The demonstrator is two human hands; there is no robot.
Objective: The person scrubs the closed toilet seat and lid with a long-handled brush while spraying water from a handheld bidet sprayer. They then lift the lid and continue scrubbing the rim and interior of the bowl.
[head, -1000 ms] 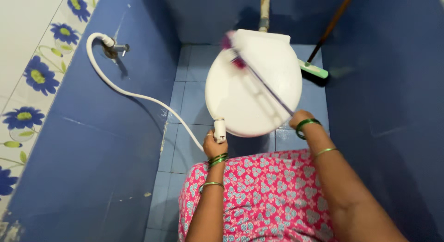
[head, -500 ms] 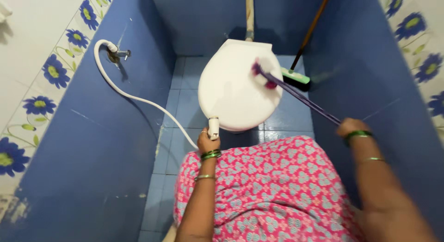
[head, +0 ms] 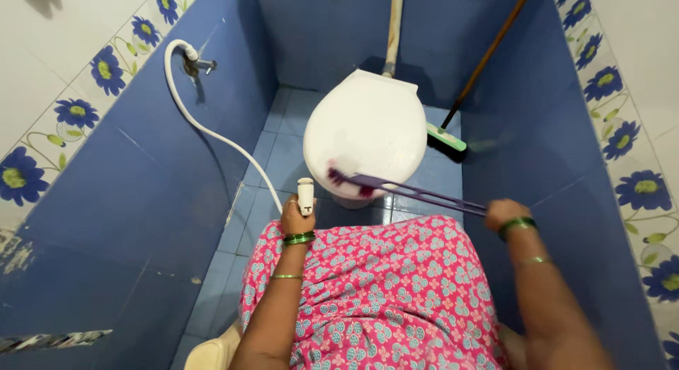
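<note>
A white toilet with its lid (head: 368, 126) down stands between blue tiled walls. My left hand (head: 297, 216) grips a white spray nozzle (head: 305, 195), pointed at the toilet's near left edge; its white hose (head: 205, 130) runs up to a wall tap (head: 194, 62). My right hand (head: 503, 213) holds the purple handle of a toilet brush (head: 417, 192). The brush's pink-bristled head (head: 346, 180) rests on the lid's near edge. Green bangles are on both wrists.
A long-handled floor brush (head: 447, 138) with a green and white head leans in the far right corner. A pipe (head: 392, 31) rises behind the toilet. Blue walls close in on both sides. My pink patterned dress (head: 368, 292) fills the foreground.
The brush head has swept from the lid's far edge across to its near front edge. My right hand pulled out to the right. My left hand with the nozzle barely moved.
</note>
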